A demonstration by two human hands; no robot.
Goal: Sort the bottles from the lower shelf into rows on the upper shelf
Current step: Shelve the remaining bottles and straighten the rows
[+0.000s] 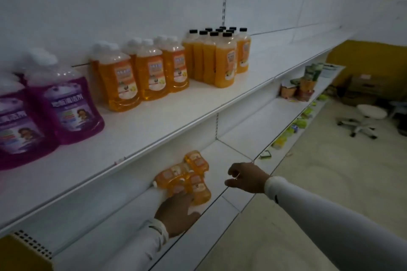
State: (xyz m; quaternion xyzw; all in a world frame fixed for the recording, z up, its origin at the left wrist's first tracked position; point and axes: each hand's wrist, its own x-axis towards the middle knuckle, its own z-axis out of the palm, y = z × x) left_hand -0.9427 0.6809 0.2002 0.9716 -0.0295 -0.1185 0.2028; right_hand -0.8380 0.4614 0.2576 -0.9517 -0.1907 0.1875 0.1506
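Several orange bottles (187, 177) lie on their sides in a heap on the lower shelf (233, 149). My left hand (176, 213) reaches in from below and its fingers touch the nearest lying bottle; whether they curl round it is hidden. My right hand (245, 177) hovers just right of the heap with fingers loosely curled and nothing in it. On the upper shelf (154, 121) stand rows: purple bottles (63, 103) at the left, orange white-capped bottles (141, 70) in the middle, orange black-capped bottles (218, 57) to their right.
Farther right, the lower shelf holds packets and small containers (297, 90). Green and yellow items (293, 127) lie along a still lower shelf edge. A white swivel stool (365, 119) and cardboard boxes (365, 86) stand on the floor at the right.
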